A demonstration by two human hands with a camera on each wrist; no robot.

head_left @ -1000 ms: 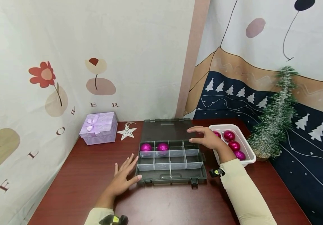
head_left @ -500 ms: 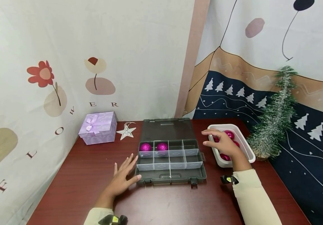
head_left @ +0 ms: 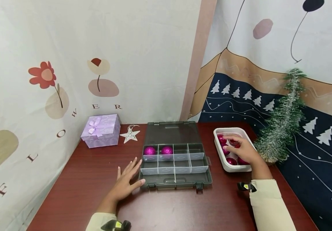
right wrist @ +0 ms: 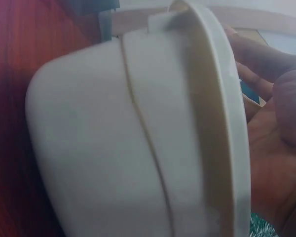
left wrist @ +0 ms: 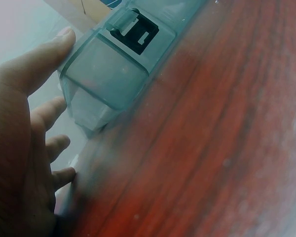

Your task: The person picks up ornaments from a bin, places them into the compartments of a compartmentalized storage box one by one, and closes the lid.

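Observation:
A dark translucent compartment box lies with its lid laid back. Two glittery magenta Christmas baubles sit in the two left compartments of its back row. My left hand is spread at the box's left front corner, thumb along its edge, as the left wrist view also shows. Over the white plastic tub, my right hand reaches down with thumb and fingers parted. Several pink baubles lie in the tub; one is right at the thumb, others are partly hidden under the hand.
A lilac gift box with a bow stands at the back left, beside a white star ornament. Right of the tub rises a small frosted Christmas tree. Printed cloth hangs behind the brown table.
My right hand has moved right from above the compartment box to the tub and lowered toward the baubles. The left hand has stayed where it was.

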